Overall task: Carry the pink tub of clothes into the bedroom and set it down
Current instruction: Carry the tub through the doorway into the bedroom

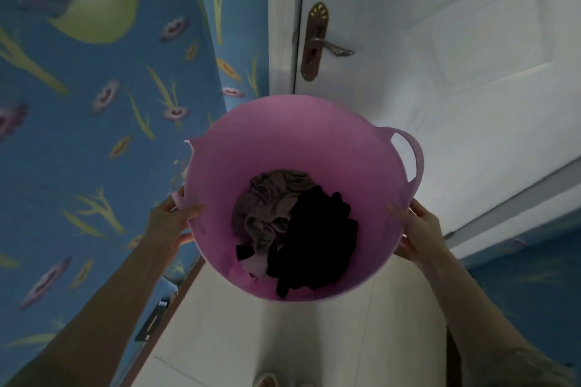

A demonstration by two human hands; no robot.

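I hold a round pink tub in front of me, above the floor. Inside lie crumpled clothes: a taupe garment and a black one. My left hand grips the tub's left rim, thumb over the edge. On the opposite side my right hand clasps the rim just below the looped handle. The tub's far edge is close to a white door.
A white panelled door with a brass lever handle stands directly ahead, shut against its frame. Blue patterned wallpaper covers the wall at left and lower right. Pale floor tiles lie below.
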